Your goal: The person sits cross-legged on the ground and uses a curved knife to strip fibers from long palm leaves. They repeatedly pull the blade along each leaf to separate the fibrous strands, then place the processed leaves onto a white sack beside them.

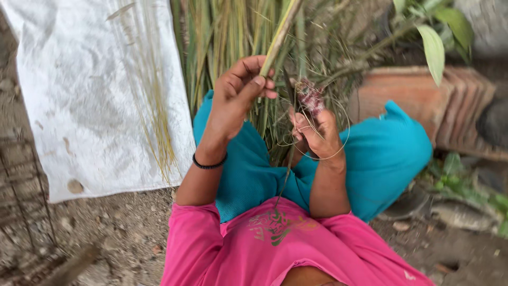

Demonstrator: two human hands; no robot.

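Between 2 hands, green leaf stalk.

An outdoor yard beside a home, a spot for rural handwork: bare dirt ground strewn with pebbles, a white woven sack spread flat with thin stalks drying on it, stacked clay roof tiles, leafy plants, and a heap of cut grass stems

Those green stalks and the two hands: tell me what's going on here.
A seated person in a pink shirt and teal trousers works a bundle of green stalks. The left hand pinches one pale stalk between thumb and fingers. The right hand holds thin fibres and a small reddish piece. A white sheet with loose strands lies on the dirt.
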